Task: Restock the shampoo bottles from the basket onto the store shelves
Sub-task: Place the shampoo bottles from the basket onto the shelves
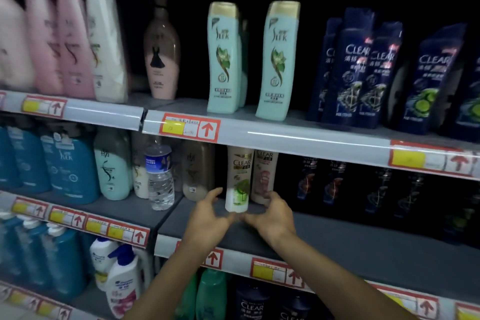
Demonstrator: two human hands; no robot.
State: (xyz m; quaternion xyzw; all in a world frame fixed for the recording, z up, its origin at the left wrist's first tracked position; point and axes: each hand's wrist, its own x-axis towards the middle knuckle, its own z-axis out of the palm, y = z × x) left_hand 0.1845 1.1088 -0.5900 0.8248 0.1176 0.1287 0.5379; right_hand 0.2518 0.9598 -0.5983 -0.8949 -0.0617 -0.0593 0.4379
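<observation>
A white CLEAR shampoo bottle (pixel 238 179) with a green tree print stands upright on the middle shelf (pixel 337 239), near its front left part. My left hand (pixel 207 218) is at the bottle's left with the thumb raised and apart from it, fingertips at its foot. My right hand (pixel 271 217) is at its right, fingers loosely spread, thumb tip below the bottle's base. Neither hand wraps round the bottle. Just behind it to the right stands a pink-printed CLEAR bottle (pixel 263 176). The basket is not in view.
A clear water bottle (pixel 159 176) and a brownish bottle (pixel 197 171) stand left of the white bottle. Dark CLEAR bottles (pixel 337 182) fill the shelf's right back. The upper shelf holds two mint bottles (pixel 278 60) and dark blue CLEAR packs (pixel 363 67). Bare shelf lies right of my right hand.
</observation>
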